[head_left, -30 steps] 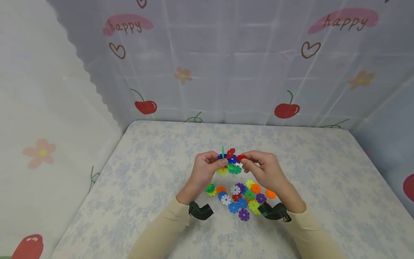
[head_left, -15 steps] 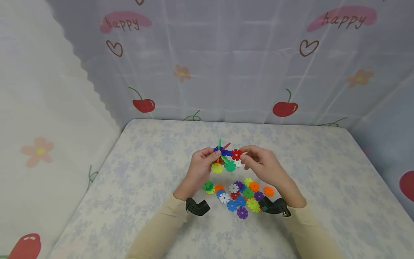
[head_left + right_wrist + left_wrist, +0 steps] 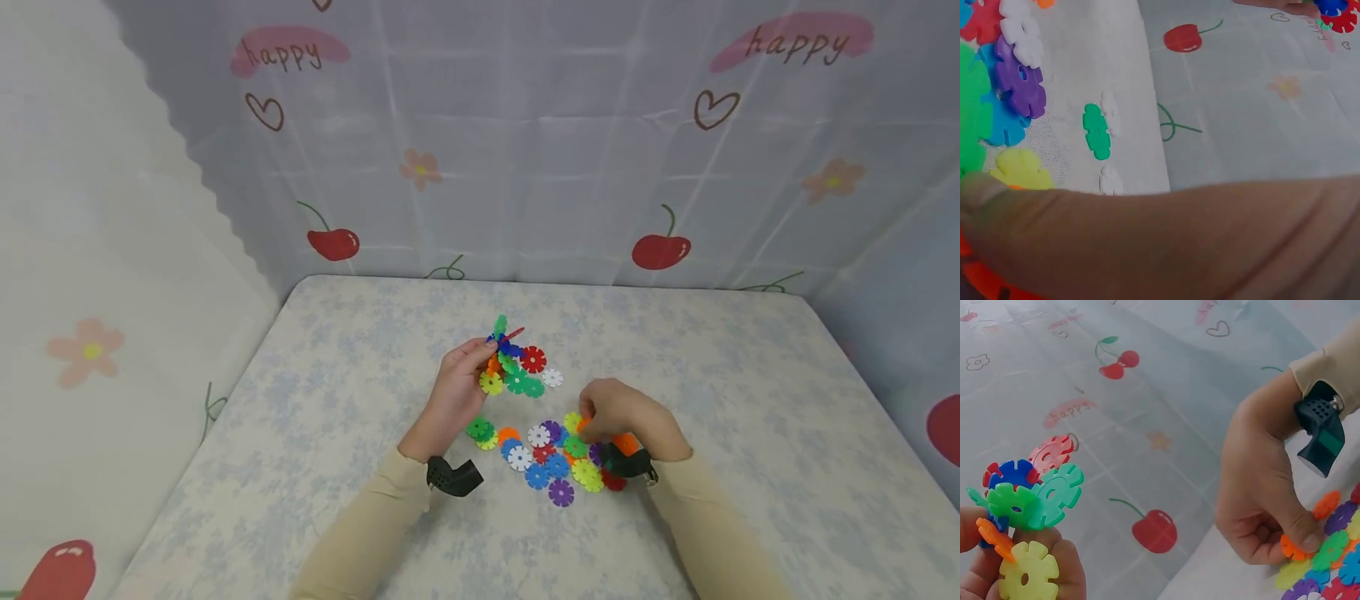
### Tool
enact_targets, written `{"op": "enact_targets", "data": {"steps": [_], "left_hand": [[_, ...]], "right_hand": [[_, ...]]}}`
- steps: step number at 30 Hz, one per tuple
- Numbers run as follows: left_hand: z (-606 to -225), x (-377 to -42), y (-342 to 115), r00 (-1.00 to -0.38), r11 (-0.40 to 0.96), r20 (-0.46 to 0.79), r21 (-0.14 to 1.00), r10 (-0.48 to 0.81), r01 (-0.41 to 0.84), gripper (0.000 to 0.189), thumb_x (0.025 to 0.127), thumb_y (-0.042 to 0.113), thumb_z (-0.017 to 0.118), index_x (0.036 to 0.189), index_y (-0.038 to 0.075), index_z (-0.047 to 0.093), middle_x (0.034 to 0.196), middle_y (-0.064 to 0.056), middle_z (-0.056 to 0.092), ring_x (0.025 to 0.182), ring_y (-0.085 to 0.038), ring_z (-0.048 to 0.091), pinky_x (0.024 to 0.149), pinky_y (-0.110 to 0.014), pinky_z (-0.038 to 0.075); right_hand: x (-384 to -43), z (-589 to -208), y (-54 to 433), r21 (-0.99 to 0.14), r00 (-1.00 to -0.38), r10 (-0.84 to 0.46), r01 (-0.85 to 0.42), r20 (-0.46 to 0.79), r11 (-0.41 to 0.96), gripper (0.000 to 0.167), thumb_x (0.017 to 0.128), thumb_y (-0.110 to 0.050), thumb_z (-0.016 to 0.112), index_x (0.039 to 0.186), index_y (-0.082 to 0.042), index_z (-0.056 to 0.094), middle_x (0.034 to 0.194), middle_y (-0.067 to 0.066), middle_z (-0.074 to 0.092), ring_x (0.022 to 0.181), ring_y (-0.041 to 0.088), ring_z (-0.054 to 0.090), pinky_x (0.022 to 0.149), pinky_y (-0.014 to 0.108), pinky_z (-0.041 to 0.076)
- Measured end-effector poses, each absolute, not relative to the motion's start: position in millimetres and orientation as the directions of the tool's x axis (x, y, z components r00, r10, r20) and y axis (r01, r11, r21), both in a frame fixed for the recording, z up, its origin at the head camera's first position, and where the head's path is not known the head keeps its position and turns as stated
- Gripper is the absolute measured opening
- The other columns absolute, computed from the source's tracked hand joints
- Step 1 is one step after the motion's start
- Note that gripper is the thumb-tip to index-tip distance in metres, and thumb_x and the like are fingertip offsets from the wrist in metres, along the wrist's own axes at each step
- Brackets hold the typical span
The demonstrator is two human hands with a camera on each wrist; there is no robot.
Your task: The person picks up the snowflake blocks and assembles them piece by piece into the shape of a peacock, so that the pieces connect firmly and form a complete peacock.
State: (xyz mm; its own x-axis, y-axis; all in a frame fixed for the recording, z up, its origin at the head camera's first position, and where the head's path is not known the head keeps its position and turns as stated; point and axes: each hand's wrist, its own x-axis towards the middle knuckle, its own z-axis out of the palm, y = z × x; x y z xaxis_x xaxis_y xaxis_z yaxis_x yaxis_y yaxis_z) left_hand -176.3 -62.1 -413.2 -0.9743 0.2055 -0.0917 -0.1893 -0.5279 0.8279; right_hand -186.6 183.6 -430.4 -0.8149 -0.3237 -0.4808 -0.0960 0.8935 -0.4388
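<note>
Joined cluster of notched discs, one: blue, red, green, orange and yellow pieces, which we find raised above the counter. Left hand, one: fingers curled, gripping the cluster at its left side between thumb and fingers. Right hand, one: right of the cluster and nearer to us, fingers curled, pinching an orange disc at the edge of the loose pile. The pile itself: nearer to us than the cluster, overlapping discs in purple, white, blue, red, green, yellow and orange. Green disc and white disc: on the counter, just right of the cluster as we see it from the head. Obstructions: the right hand and its black wrist camera hide part of the pile from us. Hanging cloth, pale: well beyond the cluster, printed with cherries, flowers, hearts and "happy".
</note>
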Motion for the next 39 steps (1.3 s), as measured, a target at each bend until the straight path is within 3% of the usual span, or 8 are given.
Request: {"op": "enact_targets", "data": {"steps": [3, 7, 12, 17, 23, 26, 32, 39], "left_hand": [[-412.3, -175.7, -61.8, -0.972, -0.528, -0.083, 0.828, 0.218, -0.189, 0.021, 0.106, 0.010, 0.048, 0.089, 0.012, 0.060, 0.082, 0.005, 0.061, 0.075, -0.005, 0.058, 0.067, -0.014, 0.052], [-412.8, -175.4, -62.5, -0.964, -0.465, -0.059, 0.867, 0.260, -0.179, 0.024, 0.104, 0.007, 0.050, 0.085, 0.015, 0.061, 0.078, 0.007, 0.062, 0.072, -0.005, 0.057, 0.064, -0.015, 0.050], [-413.1, -171.8, -62.8, -0.962, -0.244, 0.067, 0.970, 0.264, 0.001, 0.014, 0.099, 0.002, 0.058, 0.089, 0.005, 0.067, 0.078, 0.011, 0.066, 0.075, -0.006, 0.061, 0.073, -0.018, 0.054], [-409.8, -166.7, -62.8, -0.937, -0.124, 0.229, 0.971, 0.265, 0.202, 0.018, 0.097, 0.000, 0.060, 0.101, -0.017, 0.062, 0.080, 0.015, 0.068, 0.077, -0.004, 0.065, 0.078, -0.020, 0.057], [-410.8, -165.1, -63.2, -0.906, -0.122, 0.327, 0.945, 0.268, 0.305, 0.014, 0.093, -0.004, 0.062, 0.097, -0.017, 0.064, 0.087, 0.018, 0.070, 0.074, -0.005, 0.064, 0.071, -0.021, 0.056], [-410.5, -165.6, -64.0, -0.893, -0.121, 0.357, 0.934, 0.272, 0.337, 0.012, 0.091, -0.005, 0.063, 0.096, -0.016, 0.065, 0.091, 0.007, 0.073, 0.074, -0.004, 0.064, 0.070, -0.020, 0.056], [-408.5, -167.0, -66.3, -0.872, -0.095, 0.395, 0.918, 0.289, 0.384, 0.011, 0.091, -0.006, 0.063, 0.096, -0.016, 0.067, 0.096, -0.035, 0.068, 0.076, -0.002, 0.065, 0.071, -0.020, 0.057], [-409.2, -165.7, -66.7, -0.879, -0.033, 0.358, 0.930, 0.315, 0.366, 0.012, 0.092, -0.003, 0.065, 0.097, -0.013, 0.070, 0.097, -0.035, 0.069, 0.075, -0.001, 0.065, 0.072, -0.021, 0.058]], "right_hand": [[-189.3, -423.9, 187.7, -0.562, -0.833, -0.426, -0.176, -0.352, 0.808, 0.029, 0.085, -0.013, 0.079, 0.066, -0.010, 0.057, 0.060, -0.003, 0.046, 0.055, 0.014, 0.044, 0.055, 0.027, 0.037], [-184.1, -402.3, 188.0, -0.731, -0.904, -0.428, -0.286, -0.009, 0.620, 0.019, 0.095, -0.015, 0.071, 0.079, -0.005, 0.068, 0.060, -0.003, 0.038, 0.053, 0.012, 0.037, 0.050, 0.026, 0.032], [-162.8, -373.0, 179.0, -0.811, -0.894, -0.399, -0.384, 0.206, 0.442, 0.017, 0.103, -0.005, 0.056, 0.107, 0.004, 0.070, 0.074, 0.006, 0.057, 0.064, 0.011, 0.056, 0.062, 0.023, 0.053], [-150.7, -363.9, 174.9, -0.783, -0.853, -0.452, -0.461, 0.261, 0.418, 0.014, 0.101, -0.001, 0.056, 0.103, 0.001, 0.069, 0.077, 0.003, 0.061, 0.068, 0.011, 0.059, 0.068, 0.023, 0.056], [-148.0, -362.9, 175.7, -0.752, -0.862, -0.448, -0.455, 0.237, 0.477, 0.014, 0.101, -0.004, 0.056, 0.102, -0.002, 0.070, 0.076, 0.000, 0.061, 0.068, 0.009, 0.058, 0.066, 0.026, 0.056], [-148.9, -363.3, 176.2, -0.734, -0.857, -0.458, -0.467, 0.237, 0.494, 0.013, 0.101, -0.005, 0.057, 0.098, -0.004, 0.070, 0.075, -0.001, 0.061, 0.066, 0.009, 0.057, 0.065, 0.026, 0.055], [-149.4, -363.1, 176.2, -0.696, -0.831, -0.505, -0.505, 0.233, 0.511, 0.015, 0.101, -0.004, 0.057, 0.091, -0.010, 0.067, 0.072, -0.003, 0.059, 0.062, 0.009, 0.054, 0.061, 0.024, 0.052], [-144.3, -362.9, 174.3, -0.672, -0.813, -0.536, -0.530, 0.229, 0.517, 0.016, 0.101, -0.004, 0.056, 0.091, -0.011, 0.066, 0.070, -0.006, 0.055, 0.060, 0.003, 0.049, 0.059, 0.023, 0.051]]}}
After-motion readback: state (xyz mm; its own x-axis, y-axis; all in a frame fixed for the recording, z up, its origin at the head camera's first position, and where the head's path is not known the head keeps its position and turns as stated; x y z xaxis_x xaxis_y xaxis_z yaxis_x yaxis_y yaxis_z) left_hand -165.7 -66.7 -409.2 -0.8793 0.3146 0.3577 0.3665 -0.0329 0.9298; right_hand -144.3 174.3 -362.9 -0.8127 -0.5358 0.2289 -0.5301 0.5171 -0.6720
